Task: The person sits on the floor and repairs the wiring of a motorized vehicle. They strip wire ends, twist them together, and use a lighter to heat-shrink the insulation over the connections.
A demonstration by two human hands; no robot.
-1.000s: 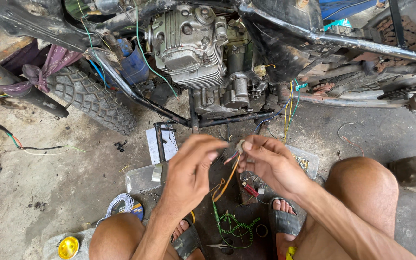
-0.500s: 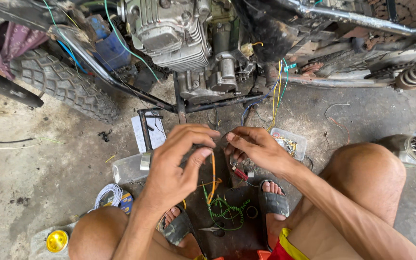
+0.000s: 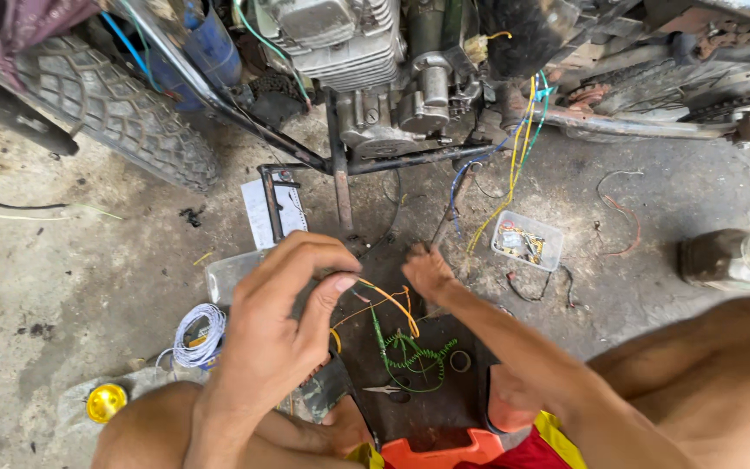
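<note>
My left hand (image 3: 284,326) is closed, pinching the end of a thin orange wire (image 3: 385,300) between thumb and fingers. The wire arcs right toward my right hand (image 3: 425,274), which reaches forward and down with its fingers curled near the floor; what they grip is hidden. A coiled green wire (image 3: 410,354) lies on the dark floor patch just below the orange wire. Both hands hover in front of a motorcycle engine (image 3: 353,52) and its stand (image 3: 340,174).
A knobby tyre (image 3: 106,108) sits at upper left. A clear plastic box of small parts (image 3: 527,241) lies right of my hands. A white wire coil (image 3: 197,334), a yellow round lens (image 3: 106,402), loose yellow and blue wires (image 3: 518,148) and a metal cylinder (image 3: 726,258) lie around.
The view has shifted closer and downward. My hands have moved apart: the left one stays on the orange wire while the right one has reached forward toward the floor.
</note>
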